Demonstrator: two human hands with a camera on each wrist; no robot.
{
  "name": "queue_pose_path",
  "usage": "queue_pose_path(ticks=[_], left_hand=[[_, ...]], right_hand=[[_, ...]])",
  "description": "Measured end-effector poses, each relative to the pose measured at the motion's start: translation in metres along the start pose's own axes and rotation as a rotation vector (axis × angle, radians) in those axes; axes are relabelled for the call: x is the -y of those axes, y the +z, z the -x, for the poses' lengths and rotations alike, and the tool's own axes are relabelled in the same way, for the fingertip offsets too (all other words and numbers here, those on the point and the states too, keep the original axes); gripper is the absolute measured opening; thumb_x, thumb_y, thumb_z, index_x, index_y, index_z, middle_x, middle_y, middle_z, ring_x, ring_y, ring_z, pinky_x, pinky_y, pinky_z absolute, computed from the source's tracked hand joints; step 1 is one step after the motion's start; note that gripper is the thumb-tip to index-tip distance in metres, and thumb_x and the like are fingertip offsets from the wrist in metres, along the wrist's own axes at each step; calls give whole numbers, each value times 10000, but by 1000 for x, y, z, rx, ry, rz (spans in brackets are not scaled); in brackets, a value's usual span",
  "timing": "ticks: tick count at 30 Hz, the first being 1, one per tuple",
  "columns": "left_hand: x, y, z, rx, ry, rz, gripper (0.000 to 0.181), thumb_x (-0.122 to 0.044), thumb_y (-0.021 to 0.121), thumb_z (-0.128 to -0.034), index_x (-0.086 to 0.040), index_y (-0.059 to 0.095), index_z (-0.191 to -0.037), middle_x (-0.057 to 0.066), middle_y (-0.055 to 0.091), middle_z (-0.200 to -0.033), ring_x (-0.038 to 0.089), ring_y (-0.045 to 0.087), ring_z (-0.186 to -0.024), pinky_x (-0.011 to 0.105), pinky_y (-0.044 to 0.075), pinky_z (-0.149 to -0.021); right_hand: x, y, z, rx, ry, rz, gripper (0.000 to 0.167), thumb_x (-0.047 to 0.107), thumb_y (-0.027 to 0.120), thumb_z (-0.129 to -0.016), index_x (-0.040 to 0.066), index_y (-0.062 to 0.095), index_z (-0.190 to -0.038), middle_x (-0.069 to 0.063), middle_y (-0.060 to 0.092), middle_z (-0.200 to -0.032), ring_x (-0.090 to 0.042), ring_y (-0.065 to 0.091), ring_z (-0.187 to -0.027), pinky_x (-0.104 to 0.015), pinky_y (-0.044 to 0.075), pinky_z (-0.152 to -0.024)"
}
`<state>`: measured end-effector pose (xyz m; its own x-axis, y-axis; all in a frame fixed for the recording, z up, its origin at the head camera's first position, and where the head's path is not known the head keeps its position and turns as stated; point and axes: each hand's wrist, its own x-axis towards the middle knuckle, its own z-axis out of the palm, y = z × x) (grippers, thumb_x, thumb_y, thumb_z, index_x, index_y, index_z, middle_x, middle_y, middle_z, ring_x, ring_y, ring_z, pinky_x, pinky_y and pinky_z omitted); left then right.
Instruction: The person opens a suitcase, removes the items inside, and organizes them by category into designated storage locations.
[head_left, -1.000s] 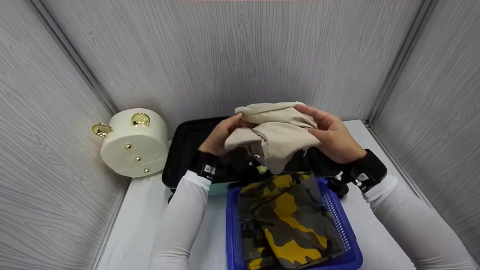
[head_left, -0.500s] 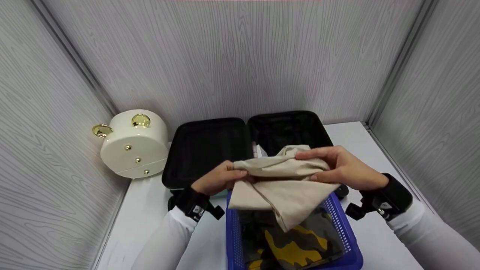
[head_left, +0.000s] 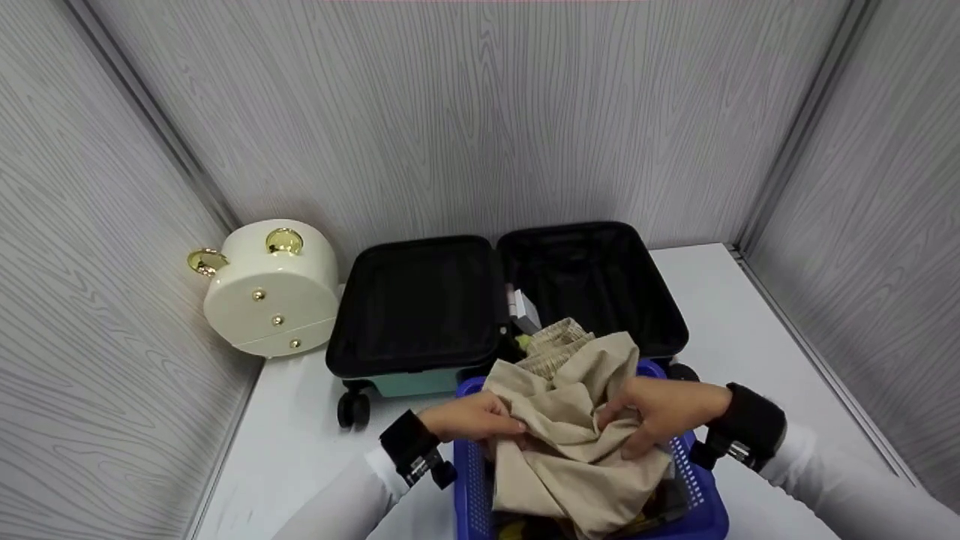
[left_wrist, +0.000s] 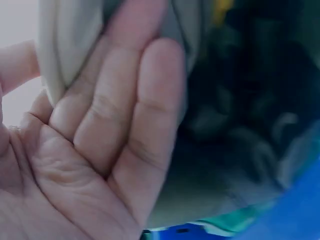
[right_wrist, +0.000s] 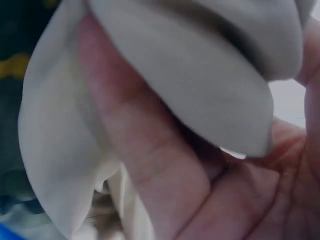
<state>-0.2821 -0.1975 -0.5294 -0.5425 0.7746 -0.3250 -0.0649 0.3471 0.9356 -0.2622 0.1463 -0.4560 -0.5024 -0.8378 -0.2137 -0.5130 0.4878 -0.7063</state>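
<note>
A crumpled beige cloth [head_left: 570, 420] with a gathered, elastic-looking band lies bunched over the blue basket [head_left: 469, 487]. The left hand [head_left: 472, 418] pinches its left side; in the left wrist view, the fingers [left_wrist: 115, 100] lie against a beige fold [left_wrist: 75, 40]. On the cloth's right side the right hand [head_left: 664, 409] grips a fold between thumb and fingers. The right wrist view has cloth [right_wrist: 200, 65] between that thumb and the fingers [right_wrist: 150, 140]. Beneath the beige cloth, patterned dark and yellow fabric [head_left: 664, 499] shows in the basket.
Behind the basket lies an open suitcase [head_left: 420, 300], black inside with a teal shell. A small white box [head_left: 526, 311] sits near its hinge. To the left stands a cream round case [head_left: 274, 300] with gold knobs. Grey panels [head_left: 480, 112] enclose the white table [head_left: 292, 450].
Both hands have come down and nearer with the beige cloth, from above the suitcase to the basket. The cloth now hangs bunched, its gathered band showing, and the suitcase is uncovered.
</note>
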Motion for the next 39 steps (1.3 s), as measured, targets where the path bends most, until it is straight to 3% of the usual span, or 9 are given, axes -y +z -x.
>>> queue_pose_path(ticks=[6,10,13,16,18,21,25,30,39], left_hand=[[6,13,-6,-46,-32,-191,371,-177,674,-1053,49,715,-763,-126,581,-576,-14,513,-494,154,429,-499],[-5,12,1,-47,-86,-271,330,-239,683,-1055,-103,698,-755,-92,629,-594,23,579,-494,182,479,-488],[-22,7,7,-173,-42,-384,255,-290,723,-1031,-120,764,-846,-64,679,-650,48,613,-530,217,522,-521],[-38,4,9,-395,105,-522,174,-281,786,-973,-110,796,-943,-26,674,-710,50,545,-586,218,467,-567],[-44,5,5,-455,199,-554,186,-250,815,-951,-83,797,-1033,23,710,-843,80,580,-685,218,484,-640],[-43,12,-4,-335,297,-507,320,-184,826,-963,-20,749,-1226,137,754,-1063,189,702,-890,268,590,-817],[-31,24,-16,-141,240,-602,440,-282,809,-993,-100,716,-1383,62,762,-1305,164,709,-1191,294,560,-1058],[-20,33,-24,-114,134,-796,424,-372,752,-1007,-181,744,-1385,-24,747,-1363,107,667,-1269,260,506,-1111],[1,34,-28,36,155,-947,501,-384,687,-1036,-143,684,-1476,71,693,-1406,179,620,-1338,277,452,-1179]], right_hand=[[-14,19,-5,101,46,87,343,269,828,-950,64,803,-1223,44,736,-1050,54,544,-806,-173,477,-705],[-10,14,-2,102,-26,126,359,307,773,-1010,68,777,-1277,-26,773,-1134,34,610,-897,-188,525,-774],[-3,3,0,-80,-92,167,305,265,780,-1014,84,790,-1260,-25,791,-1051,4,650,-832,-205,546,-730],[1,-3,-1,-334,-118,265,281,266,838,-970,132,800,-1214,1,742,-1004,-62,645,-782,-236,530,-691],[1,-2,-3,-415,-111,313,384,313,889,-922,152,790,-1256,-23,709,-1116,-124,668,-879,-282,552,-753],[-4,6,-5,-356,-112,372,600,412,915,-885,153,725,-1391,-104,638,-1346,-251,662,-1129,-408,583,-919],[-14,19,-7,-172,-117,392,772,504,887,-893,148,631,-1528,-163,583,-1475,-326,597,-1303,-485,558,-1057],[-25,30,-9,-69,-163,472,759,484,870,-911,162,614,-1550,-159,587,-1422,-312,607,-1258,-442,572,-1025],[-24,59,-17,-135,-133,851,653,618,827,-858,301,718,-1418,-47,624,-1352,-260,597,-1151,-443,567,-881]])
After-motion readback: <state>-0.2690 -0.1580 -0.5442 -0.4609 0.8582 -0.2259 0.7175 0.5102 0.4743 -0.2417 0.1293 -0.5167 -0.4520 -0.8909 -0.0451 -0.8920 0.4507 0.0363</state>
